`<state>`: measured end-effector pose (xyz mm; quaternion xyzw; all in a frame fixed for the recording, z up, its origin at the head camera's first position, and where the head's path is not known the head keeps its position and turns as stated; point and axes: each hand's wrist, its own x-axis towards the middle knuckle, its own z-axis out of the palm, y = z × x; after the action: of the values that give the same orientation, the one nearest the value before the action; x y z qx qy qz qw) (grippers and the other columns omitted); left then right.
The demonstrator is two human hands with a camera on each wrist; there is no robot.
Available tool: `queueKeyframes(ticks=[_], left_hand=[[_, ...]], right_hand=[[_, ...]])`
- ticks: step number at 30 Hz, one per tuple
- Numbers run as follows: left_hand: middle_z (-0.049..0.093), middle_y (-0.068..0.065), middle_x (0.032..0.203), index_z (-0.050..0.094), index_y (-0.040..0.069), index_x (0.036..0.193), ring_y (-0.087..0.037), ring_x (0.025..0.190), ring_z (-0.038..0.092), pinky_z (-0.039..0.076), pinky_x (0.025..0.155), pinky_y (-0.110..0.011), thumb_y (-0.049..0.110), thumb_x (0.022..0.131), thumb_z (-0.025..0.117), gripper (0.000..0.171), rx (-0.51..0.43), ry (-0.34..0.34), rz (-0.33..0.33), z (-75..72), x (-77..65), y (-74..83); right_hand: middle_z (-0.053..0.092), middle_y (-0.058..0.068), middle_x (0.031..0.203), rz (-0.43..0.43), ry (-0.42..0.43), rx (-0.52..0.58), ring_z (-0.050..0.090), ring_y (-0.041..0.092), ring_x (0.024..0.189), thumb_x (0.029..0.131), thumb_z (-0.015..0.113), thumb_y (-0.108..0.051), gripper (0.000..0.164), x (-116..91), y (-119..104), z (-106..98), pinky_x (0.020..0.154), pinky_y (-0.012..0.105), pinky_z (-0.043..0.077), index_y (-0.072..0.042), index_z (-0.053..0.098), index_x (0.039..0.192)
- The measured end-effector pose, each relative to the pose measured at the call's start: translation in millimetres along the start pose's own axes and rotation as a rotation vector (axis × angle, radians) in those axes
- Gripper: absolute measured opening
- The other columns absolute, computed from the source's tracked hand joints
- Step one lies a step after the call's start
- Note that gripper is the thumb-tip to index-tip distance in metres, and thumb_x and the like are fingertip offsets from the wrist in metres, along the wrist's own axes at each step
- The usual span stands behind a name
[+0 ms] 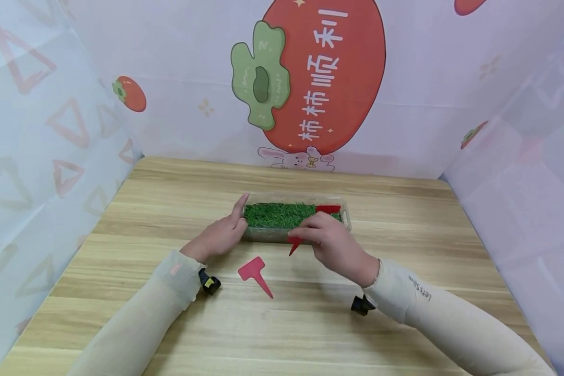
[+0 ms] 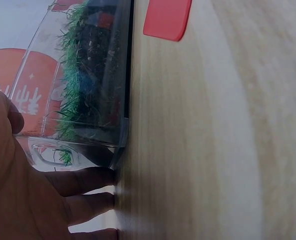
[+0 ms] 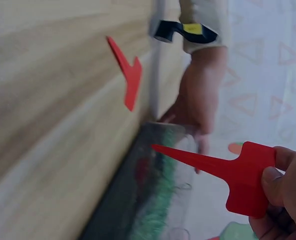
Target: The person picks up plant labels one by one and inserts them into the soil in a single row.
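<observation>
A clear plastic box (image 1: 265, 236) holds green artificial grass (image 1: 277, 214) over a dark filling. My left hand (image 1: 220, 235) touches the box's left end, its fingers fairly straight, with several fingertips down at the table in the left wrist view. My right hand (image 1: 336, 243) pinches a red T-shaped plant label (image 3: 247, 175) by its wide head, the pointed stem free, in front of the box. A second red plant label (image 1: 328, 209) stands in the grass at the right end. A third plant label (image 1: 252, 269) lies flat on the table between my forearms.
The wood-grain table (image 1: 432, 235) is bordered by printed cloth walls (image 1: 188, 78) at the back and both sides. Dark wrist cameras (image 1: 210, 284) hang beneath both sleeves. The box has a cut-out handle (image 1: 345, 218) at its right end.
</observation>
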<state>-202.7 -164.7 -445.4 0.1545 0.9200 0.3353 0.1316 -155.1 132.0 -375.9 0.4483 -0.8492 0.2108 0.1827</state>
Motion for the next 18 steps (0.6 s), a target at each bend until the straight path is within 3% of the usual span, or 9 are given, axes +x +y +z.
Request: queueKeyframes(ticks=[4, 10, 18], left_hand=[[0.028, -0.018, 0.162, -0.014, 0.031, 0.160, -0.037, 0.134, 0.050, 0.042, 0.105, -0.052, 0.035, 0.107, 0.024, 0.065, 0.000, -0.002, 0.008, 0.2, 0.3, 0.7], [0.032, -0.018, 0.160, -0.014, 0.030, 0.160, -0.034, 0.127, 0.056, 0.044, 0.101, -0.051, 0.034, 0.107, 0.024, 0.066, 0.019, 0.004, 0.010, 0.3, 0.4, 1.3], [0.028, -0.018, 0.162, -0.015, 0.030, 0.160, -0.037, 0.133, 0.051, 0.044, 0.103, -0.053, 0.034, 0.107, 0.023, 0.066, 0.021, -0.001, 0.011, 0.1, 0.4, 1.8]], right_hand=[[0.072, 0.004, 0.095, -0.005, 0.050, -0.009, 0.064, 0.021, 0.089, 0.075, 0.073, 0.017, 0.041, 12.4, 5.9, -11.8, 0.078, 0.035, 0.055, -0.011, 0.080, 0.105], [0.071, 0.009, 0.098, 0.026, 0.087, -0.041, 0.064, 0.024, 0.091, 0.074, 0.077, 0.015, 0.040, 25.9, 15.2, -21.5, 0.077, 0.035, 0.059, -0.009, 0.079, 0.107], [0.071, 0.009, 0.099, 0.087, 0.038, -0.128, 0.063, 0.025, 0.094, 0.080, 0.070, 0.014, 0.037, 36.2, 29.4, -16.5, 0.081, 0.038, 0.058, -0.010, 0.079, 0.108]])
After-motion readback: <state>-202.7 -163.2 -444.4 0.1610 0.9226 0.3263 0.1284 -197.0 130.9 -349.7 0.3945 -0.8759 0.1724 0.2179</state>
